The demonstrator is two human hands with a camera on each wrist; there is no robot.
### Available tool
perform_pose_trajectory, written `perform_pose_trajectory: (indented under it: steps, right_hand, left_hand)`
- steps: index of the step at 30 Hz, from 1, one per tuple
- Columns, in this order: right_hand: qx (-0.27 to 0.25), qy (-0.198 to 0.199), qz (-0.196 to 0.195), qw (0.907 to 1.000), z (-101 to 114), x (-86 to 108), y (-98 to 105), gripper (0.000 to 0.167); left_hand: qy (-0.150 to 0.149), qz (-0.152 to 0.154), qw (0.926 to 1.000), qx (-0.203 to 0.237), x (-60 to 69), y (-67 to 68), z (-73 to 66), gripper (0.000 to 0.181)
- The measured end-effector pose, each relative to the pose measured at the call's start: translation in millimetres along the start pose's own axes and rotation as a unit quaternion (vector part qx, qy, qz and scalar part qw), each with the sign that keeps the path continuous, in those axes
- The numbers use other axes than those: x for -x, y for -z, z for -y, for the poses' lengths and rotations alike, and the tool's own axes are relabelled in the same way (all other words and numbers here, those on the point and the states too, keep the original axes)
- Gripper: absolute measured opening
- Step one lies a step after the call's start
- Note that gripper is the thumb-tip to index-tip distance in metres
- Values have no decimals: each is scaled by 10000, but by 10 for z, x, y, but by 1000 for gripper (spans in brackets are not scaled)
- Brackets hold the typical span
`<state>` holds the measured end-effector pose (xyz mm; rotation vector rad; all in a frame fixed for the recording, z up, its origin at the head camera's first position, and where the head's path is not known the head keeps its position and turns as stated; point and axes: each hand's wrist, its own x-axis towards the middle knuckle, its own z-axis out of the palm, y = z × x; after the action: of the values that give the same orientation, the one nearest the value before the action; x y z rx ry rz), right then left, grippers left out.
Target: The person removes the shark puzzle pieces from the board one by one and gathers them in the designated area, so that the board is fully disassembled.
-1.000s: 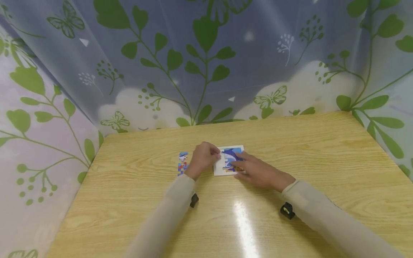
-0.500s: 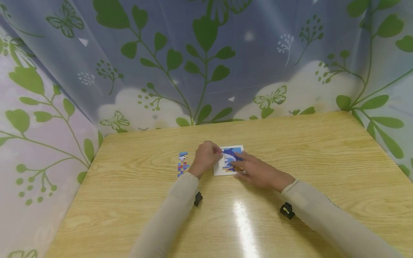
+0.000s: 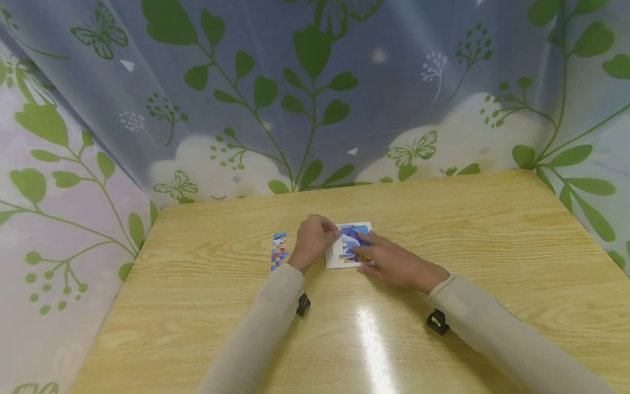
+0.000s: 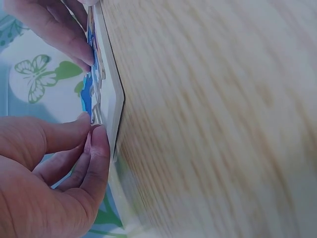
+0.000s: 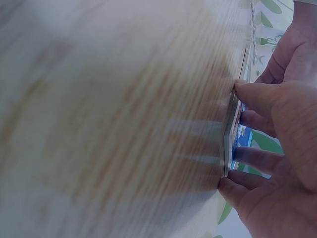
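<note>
A jigsaw puzzle board (image 3: 334, 261) with a white border lies on the table, bearing a blue sea-animal picture. My left hand (image 3: 313, 238) is at its upper left, pinching a puzzle piece between thumb and fingertips. In the left wrist view a blue puzzle section (image 4: 86, 94) rises off the board beside those fingertips. How much of it they hold is hidden. My right hand (image 3: 394, 261) lies spread over the board's right side. Fingertips (image 5: 240, 154) press on the picture, while the thumb (image 5: 247, 91) touches the board's edge.
Several loose puzzle pieces (image 3: 278, 254) lie grouped left of the board, partly behind the left wrist. The wooden table (image 3: 206, 295) meets a leaf-patterned curtain (image 3: 275, 137) at the back. Black wrist cameras (image 3: 437, 322) hang under the sleeves.
My left hand has moved slightly right over the board's upper left, and the picture's left part near its fingertips has shifted. The right hand has stayed in place.
</note>
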<state>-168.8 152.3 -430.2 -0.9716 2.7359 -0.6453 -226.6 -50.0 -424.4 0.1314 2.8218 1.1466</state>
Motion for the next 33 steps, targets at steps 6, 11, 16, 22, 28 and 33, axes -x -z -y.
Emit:
perform_pose_trajectory:
  steps: [6, 11, 16, 22, 28, 33]
  right_hand:
    - [-3, -16, 4, 10000, -1, -1, -7, 49]
    - [-34, -32, 6, 10000, 3, -1, -6, 49]
    - [-53, -70, 23, 10000, -2, -1, -6, 49]
    - [-1, -47, 9, 10000, -10, -1, -13, 48]
    - [15, -24, 4, 10000, -23, 5, -19, 49]
    - [-2, 7, -17, 10000, -33, 9, -24, 49]
  left_hand:
    - [104, -77, 9998, 179, 10, 6, -5, 7]
    - [110, -173, 9993, 304, -6, -7, 12, 7]
    - [61, -209, 9987, 452, -13, -13, 23, 7]
    - [40, -236, 9980, 591, 4, 38, 40, 7]
    - [46, -216, 9970, 747, 25, 126, 138, 7]
    - [109, -191, 9956, 909, 33, 212, 233, 6]
